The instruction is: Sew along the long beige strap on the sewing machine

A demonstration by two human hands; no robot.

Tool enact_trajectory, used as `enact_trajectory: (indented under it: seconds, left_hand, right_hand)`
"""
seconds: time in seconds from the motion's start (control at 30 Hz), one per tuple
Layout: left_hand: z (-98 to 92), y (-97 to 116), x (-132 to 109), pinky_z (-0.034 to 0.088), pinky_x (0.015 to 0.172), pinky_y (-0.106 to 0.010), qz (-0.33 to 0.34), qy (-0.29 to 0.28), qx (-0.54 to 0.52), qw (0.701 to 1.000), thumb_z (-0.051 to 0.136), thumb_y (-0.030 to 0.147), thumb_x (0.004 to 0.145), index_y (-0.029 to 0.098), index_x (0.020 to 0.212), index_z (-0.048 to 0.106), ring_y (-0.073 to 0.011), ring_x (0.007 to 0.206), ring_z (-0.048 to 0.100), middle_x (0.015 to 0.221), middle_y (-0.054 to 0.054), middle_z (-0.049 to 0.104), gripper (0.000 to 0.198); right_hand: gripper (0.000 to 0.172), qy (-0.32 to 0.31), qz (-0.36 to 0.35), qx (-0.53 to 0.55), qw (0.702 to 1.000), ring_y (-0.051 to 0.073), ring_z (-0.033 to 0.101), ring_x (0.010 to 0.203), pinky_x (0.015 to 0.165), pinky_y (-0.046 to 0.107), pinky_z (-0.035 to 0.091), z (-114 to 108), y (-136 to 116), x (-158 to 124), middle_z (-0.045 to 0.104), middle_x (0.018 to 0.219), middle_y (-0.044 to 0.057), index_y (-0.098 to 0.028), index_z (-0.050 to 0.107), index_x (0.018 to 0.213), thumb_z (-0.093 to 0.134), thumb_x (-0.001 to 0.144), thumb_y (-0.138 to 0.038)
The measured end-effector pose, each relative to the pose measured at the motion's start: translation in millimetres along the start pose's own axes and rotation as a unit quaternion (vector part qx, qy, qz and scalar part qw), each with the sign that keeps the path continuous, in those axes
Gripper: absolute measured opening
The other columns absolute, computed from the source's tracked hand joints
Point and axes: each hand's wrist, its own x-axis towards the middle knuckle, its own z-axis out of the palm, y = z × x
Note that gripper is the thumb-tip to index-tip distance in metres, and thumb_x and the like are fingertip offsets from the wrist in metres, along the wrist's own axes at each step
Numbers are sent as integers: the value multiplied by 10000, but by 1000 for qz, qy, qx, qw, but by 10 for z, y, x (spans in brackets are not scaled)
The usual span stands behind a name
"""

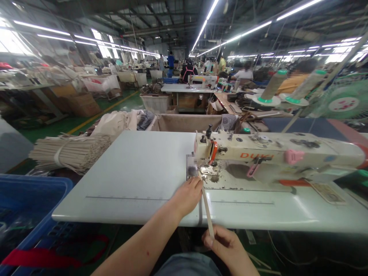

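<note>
A narrow beige strip [207, 209] runs from the needle area of the sewing machine [276, 151] down over the table's front edge. My left hand [189, 194] lies on the table just left of the machine's needle plate [211, 170], its fingers pressed together on the upper end of the strip. Below the table edge, my right hand [222, 243] pinches the lower part of the strip between thumb and fingers. The strip looks taut between both hands. What lies beneath my left fingertips is hidden.
The pale tabletop [138, 168] has a printed ruler line. A tied bundle of beige strips [71, 153] lies at the left, above a blue crate [31, 207]. Thread cones [273, 86] and a green fan [345, 101] stand right. Behind are a fabric-lined bin [184, 122] and people at other machines.
</note>
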Motion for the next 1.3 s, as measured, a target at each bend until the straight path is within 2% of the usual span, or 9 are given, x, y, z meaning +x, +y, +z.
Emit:
enact_trajectory:
  seconds: [0.1, 0.2, 0.27, 0.33, 0.5, 0.77, 0.93, 1.13, 1.3]
  left_hand:
    - [-27, 4, 4, 452, 1124, -387, -4, -3, -10, 1000, 469, 154, 1007, 139, 1166, 589, -255, 1238, 576, 1226, -116, 631, 200]
    - [-31, 3, 2, 463, 1109, -386, -15, -4, -28, 999, 468, 158, 1004, 145, 1159, 580, -248, 1220, 584, 1230, -124, 625, 191]
    - [-21, 0, -1, 462, 1109, -393, -20, -7, -36, 999, 469, 166, 1004, 146, 1169, 568, -250, 1232, 578, 1246, -128, 618, 193]
    - [-12, -2, -2, 454, 1117, -400, -19, -9, -40, 999, 470, 164, 1004, 145, 1185, 557, -256, 1253, 569, 1256, -129, 613, 201]
    - [-17, 0, 1, 453, 1124, -397, -32, 3, -56, 998, 495, 160, 994, 139, 1227, 530, -251, 1229, 580, 1261, -126, 605, 236]
    - [-18, -2, 0, 464, 1114, -388, -35, 2, -65, 997, 499, 151, 986, 150, 1220, 525, -247, 1220, 581, 1257, -115, 607, 235]
    - [-16, 0, 0, 473, 1105, -394, -40, 3, -69, 997, 495, 144, 984, 156, 1207, 529, -245, 1208, 592, 1249, -117, 610, 227]
    - [-11, -2, -4, 475, 1102, -409, -26, 8, -66, 997, 466, 158, 1004, 152, 1229, 528, -252, 1212, 590, 1242, -121, 606, 234]
    - [-21, 0, 0, 461, 1120, -394, -31, 4, -57, 998, 469, 157, 1001, 142, 1231, 539, -255, 1222, 583, 1259, -120, 606, 241]
  right_hand:
    - [407, 39, -15, -34, 999, 202, 584, 759, 728, 293, 477, 5, 22, 38, 673, 767, 31, -175, 752, 766, 780, 793, -580]
    - [468, 75, 23, 11, 997, 230, 640, 795, 754, 315, 516, 39, 24, 75, 726, 806, 56, -189, 791, 863, 809, 733, -638]
    - [552, 72, 67, 69, 993, 223, 655, 734, 692, 308, 524, 70, -8, 77, 728, 752, 57, -186, 787, 891, 825, 675, -693]
    - [558, 62, 88, 97, 989, 203, 647, 680, 659, 295, 519, 97, -73, 55, 711, 691, 44, -178, 773, 850, 833, 662, -701]
    - [506, 75, 93, 95, 988, 194, 653, 712, 706, 286, 521, 104, -191, -17, 726, 718, 41, -172, 780, 797, 845, 681, -660]
    - [544, 65, 94, 95, 989, 208, 651, 687, 697, 317, 546, 56, -12, 3, 722, 702, 59, -157, 778, 771, 825, 678, -692]
    - [517, 60, 77, 69, 993, 203, 645, 690, 682, 303, 526, 56, -45, -22, 724, 705, 67, -155, 790, 757, 789, 742, -672]
    - [556, 61, 74, 46, 994, 208, 632, 668, 652, 307, 510, 40, -41, -11, 722, 688, 78, -154, 796, 732, 771, 732, -710]
    - [523, 58, 70, 51, 994, 203, 626, 673, 654, 298, 501, 39, -34, -17, 721, 687, 73, -158, 794, 725, 771, 755, -679]
